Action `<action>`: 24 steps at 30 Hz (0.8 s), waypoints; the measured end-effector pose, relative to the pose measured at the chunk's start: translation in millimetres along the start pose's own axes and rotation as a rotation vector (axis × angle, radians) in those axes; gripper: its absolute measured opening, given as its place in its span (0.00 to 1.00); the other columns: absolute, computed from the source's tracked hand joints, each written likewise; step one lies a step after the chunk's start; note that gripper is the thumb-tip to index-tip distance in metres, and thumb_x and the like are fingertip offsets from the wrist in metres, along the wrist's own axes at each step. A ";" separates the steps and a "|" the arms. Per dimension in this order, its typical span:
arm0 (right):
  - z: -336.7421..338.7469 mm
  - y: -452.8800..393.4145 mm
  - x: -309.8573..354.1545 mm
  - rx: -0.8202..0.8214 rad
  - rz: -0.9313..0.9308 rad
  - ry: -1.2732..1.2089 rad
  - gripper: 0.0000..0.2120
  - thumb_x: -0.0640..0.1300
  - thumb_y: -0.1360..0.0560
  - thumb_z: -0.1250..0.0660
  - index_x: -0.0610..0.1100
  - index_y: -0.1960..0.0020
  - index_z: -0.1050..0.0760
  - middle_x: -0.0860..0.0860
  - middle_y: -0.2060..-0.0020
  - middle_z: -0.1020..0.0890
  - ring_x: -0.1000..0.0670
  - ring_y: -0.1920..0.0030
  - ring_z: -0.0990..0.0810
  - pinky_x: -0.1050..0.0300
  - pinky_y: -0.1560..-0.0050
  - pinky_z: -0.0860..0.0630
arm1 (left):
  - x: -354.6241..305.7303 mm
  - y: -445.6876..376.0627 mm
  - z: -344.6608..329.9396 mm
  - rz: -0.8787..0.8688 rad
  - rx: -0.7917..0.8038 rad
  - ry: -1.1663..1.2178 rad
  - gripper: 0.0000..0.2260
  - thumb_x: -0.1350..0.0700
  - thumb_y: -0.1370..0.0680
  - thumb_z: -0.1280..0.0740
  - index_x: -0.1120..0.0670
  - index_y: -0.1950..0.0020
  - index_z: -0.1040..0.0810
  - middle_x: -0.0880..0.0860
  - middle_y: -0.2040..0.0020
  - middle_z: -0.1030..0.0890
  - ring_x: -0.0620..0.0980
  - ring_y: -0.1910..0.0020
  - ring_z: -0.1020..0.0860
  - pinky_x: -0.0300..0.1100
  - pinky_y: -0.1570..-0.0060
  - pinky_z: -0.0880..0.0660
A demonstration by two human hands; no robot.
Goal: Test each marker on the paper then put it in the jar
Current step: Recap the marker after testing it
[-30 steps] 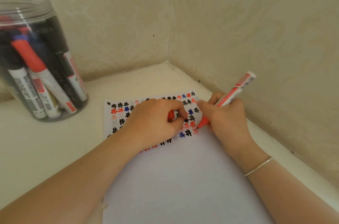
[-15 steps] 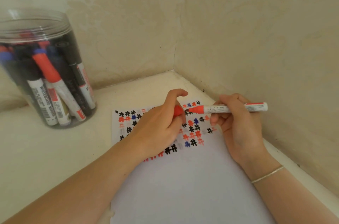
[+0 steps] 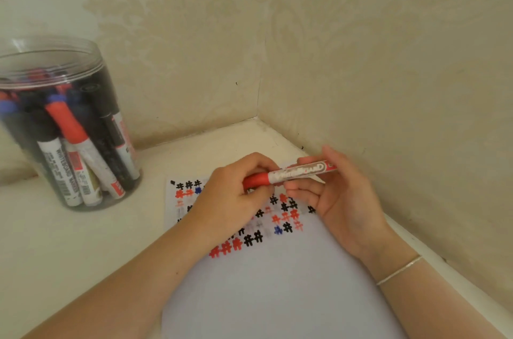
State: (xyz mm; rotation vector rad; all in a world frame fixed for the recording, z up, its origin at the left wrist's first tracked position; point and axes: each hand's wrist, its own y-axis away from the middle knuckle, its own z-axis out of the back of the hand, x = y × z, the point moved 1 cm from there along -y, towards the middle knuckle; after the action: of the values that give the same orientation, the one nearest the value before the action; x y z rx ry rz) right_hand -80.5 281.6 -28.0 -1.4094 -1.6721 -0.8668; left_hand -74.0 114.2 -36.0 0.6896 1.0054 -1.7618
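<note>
- Cream patterned walls [image 3: 361,47] meet in a corner, boxing in a pale ledge [image 3: 69,249] on two sides.
- The white paper [image 3: 277,291] lies flat on the ledge, its far end covered with rows of black, red and blue hash marks [image 3: 251,240]; both forearms cross over it and hide part of those rows.
- The clear jar [image 3: 55,127] stands upright at far left, well apart from the paper, packed with capped markers leaning every way.
- Left hand [image 3: 236,199]: fingers curled round the red cap end of the marker.
- Right hand [image 3: 341,199]: thumb and fingertips pinch the white barrel; a thin silver bracelet [image 3: 399,270] sits on that wrist.
- The red marker [image 3: 291,173] hangs level between both hands, just above the marked rows, cap on the left; I can't tell if it's seated fully.
</note>
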 end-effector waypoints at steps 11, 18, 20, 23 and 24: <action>3.6 -2.8 -6.0 -0.231 0.229 0.578 0.15 0.48 0.24 0.34 0.36 0.61 0.25 0.48 0.79 0.28 0.56 0.81 0.35 0.65 0.79 0.37 | -1.0 -7.7 11.8 0.231 0.084 0.469 0.12 0.50 0.30 0.30 0.56 0.53 0.18 0.50 0.75 0.26 0.44 0.77 0.33 0.31 0.75 0.34; -3.7 8.1 -13.6 -0.107 0.397 0.823 0.10 0.50 0.24 0.32 0.45 0.61 0.25 0.57 0.76 0.28 0.58 0.73 0.33 0.64 0.70 0.36 | 0.8 -8.1 14.8 0.295 -0.072 0.485 0.16 0.43 0.34 0.29 0.57 0.62 0.21 0.53 0.77 0.26 0.47 0.80 0.40 0.36 0.77 0.42; -3.9 11.0 -15.9 -0.090 0.419 0.890 0.09 0.52 0.25 0.33 0.48 0.59 0.25 0.53 0.74 0.27 0.57 0.71 0.32 0.60 0.69 0.34 | 0.3 -8.6 14.5 0.296 -0.094 0.495 0.21 0.43 0.35 0.29 0.61 0.60 0.23 0.55 0.76 0.25 0.47 0.80 0.41 0.37 0.78 0.43; -5.0 13.4 -16.2 -0.080 0.413 0.919 0.08 0.51 0.24 0.33 0.48 0.59 0.26 0.51 0.72 0.25 0.57 0.71 0.32 0.59 0.68 0.34 | 0.6 -8.8 13.7 0.284 -0.108 0.500 0.23 0.43 0.35 0.29 0.63 0.59 0.25 0.56 0.75 0.24 0.48 0.80 0.41 0.39 0.77 0.43; -4.7 13.0 -16.5 -0.077 0.403 0.910 0.08 0.51 0.24 0.33 0.48 0.59 0.26 0.53 0.73 0.26 0.57 0.71 0.32 0.61 0.68 0.35 | 1.2 -8.6 13.1 0.277 -0.107 0.498 0.22 0.43 0.34 0.29 0.63 0.60 0.25 0.56 0.75 0.23 0.48 0.80 0.40 0.39 0.77 0.43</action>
State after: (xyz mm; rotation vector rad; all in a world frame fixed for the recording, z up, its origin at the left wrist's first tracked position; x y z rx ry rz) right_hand -65.5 271.9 -40.0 -1.0783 -0.6513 -1.1050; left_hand -82.7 104.0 -27.6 1.1730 1.2536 -1.3103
